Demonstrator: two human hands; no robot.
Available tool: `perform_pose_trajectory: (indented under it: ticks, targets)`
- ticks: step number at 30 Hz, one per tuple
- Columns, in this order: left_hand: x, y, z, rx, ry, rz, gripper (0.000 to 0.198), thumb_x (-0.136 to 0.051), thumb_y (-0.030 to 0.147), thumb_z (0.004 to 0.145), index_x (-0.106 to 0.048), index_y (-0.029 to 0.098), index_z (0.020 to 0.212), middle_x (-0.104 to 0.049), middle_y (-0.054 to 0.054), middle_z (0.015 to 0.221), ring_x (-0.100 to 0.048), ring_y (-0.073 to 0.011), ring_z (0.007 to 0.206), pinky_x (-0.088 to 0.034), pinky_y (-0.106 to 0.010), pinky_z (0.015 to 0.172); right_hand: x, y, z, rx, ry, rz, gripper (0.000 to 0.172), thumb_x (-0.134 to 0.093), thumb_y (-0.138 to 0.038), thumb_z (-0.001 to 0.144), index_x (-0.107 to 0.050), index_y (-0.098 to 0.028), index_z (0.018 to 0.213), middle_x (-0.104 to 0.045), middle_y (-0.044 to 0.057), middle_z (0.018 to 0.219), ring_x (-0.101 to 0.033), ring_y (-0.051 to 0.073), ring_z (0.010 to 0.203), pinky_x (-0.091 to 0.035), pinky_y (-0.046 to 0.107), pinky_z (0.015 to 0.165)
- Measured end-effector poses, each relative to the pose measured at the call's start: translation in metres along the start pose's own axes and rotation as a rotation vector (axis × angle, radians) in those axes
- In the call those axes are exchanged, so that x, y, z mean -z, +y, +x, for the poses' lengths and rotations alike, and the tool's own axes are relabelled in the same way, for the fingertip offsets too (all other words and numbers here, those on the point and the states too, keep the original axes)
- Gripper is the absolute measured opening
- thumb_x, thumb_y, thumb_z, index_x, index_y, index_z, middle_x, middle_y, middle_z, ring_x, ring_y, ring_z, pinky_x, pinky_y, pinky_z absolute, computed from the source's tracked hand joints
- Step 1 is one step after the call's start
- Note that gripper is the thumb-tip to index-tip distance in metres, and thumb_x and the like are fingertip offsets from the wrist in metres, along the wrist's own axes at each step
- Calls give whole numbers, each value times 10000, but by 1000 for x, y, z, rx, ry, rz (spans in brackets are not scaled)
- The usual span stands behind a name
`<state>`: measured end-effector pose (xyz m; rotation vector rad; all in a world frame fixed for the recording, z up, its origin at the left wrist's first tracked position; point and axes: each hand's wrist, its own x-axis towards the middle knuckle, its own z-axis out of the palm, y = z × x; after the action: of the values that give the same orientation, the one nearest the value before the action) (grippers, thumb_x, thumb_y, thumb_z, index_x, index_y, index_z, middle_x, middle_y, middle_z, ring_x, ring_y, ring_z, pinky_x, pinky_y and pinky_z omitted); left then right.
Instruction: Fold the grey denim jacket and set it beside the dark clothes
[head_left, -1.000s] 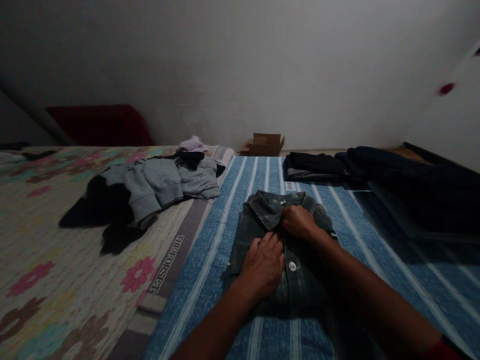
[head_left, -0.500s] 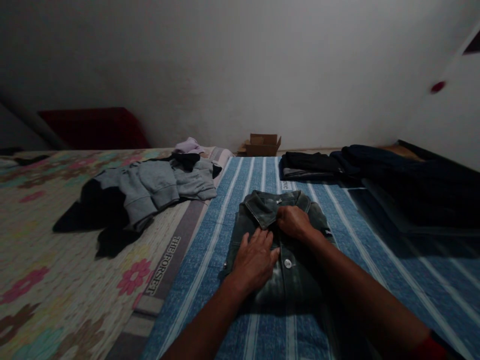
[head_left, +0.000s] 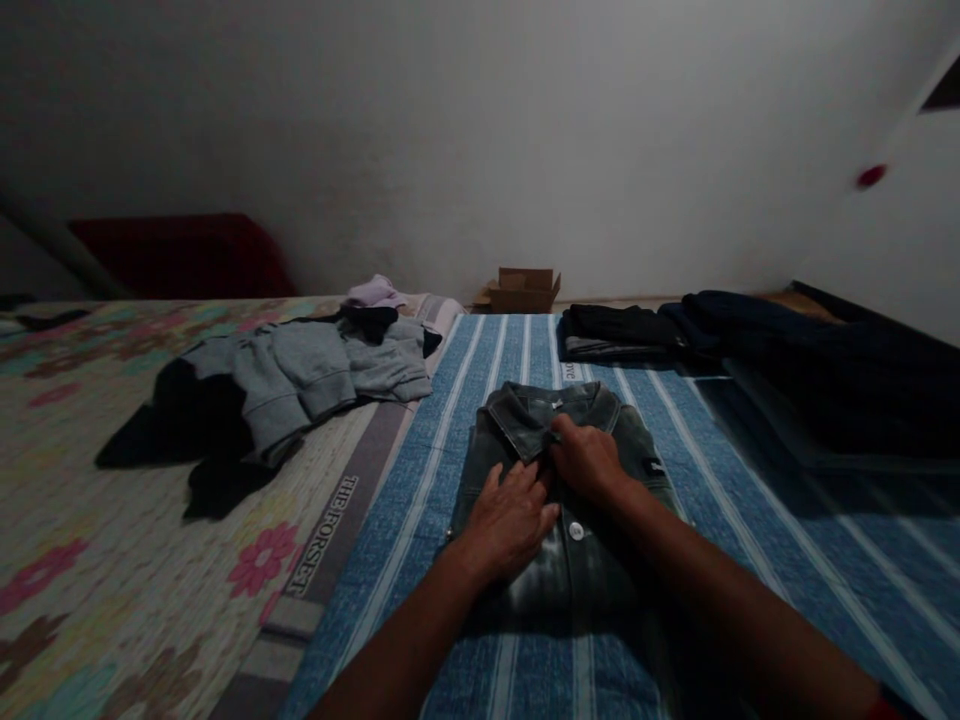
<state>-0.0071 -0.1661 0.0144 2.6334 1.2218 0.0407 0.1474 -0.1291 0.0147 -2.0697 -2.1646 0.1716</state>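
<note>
A dark grey-green denim jacket [head_left: 559, 575] lies folded on the blue striped sheet, its collar toward the far side and its front up. White buttons run down the placket. My left hand [head_left: 510, 515] rests flat on the jacket's chest with fingers spread, just below the left collar point. My right hand [head_left: 589, 455] is closed on the front edge of the jacket near the collar, pinching the cloth by the top of the placket. The fingertips of that hand are partly hidden.
A grey and black heap of clothes [head_left: 300, 375] lies on the flowered cover [head_left: 172, 540] to the left. Folded dark clothes [head_left: 619, 330] and a larger dark pile [head_left: 840, 380] are at the right. A cardboard box [head_left: 523, 292] stands by the wall.
My right hand has shifted slightly down and left at the collar, still pinching the jacket. My left hand has stayed nearly in place. The view has moved a little.
</note>
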Motion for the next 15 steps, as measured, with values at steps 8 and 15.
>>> perform_pose_trajectory:
  ticks: [8, 15]
  targets:
    - [3, 0, 1, -9, -24, -9, 464, -333, 309, 949, -377, 225, 1403, -340, -81, 1517, -311, -262, 1372, -214, -538, 1105, 1, 5, -33, 259, -11, 36, 214, -430, -195, 903, -636, -195, 846, -652, 57, 960, -584, 190, 934, -415, 264, 772]
    - [-5, -3, 2, 18, -13, 15, 502, -290, 320, 953, -345, 178, 1432, -314, -91, 1531, -267, -256, 1397, -188, -511, 1125, -15, 3, -57, 361, 80, 181, 236, -427, -167, 923, -636, -158, 1033, -615, 90, 1123, -516, 217, 1106, -384, 331, 993]
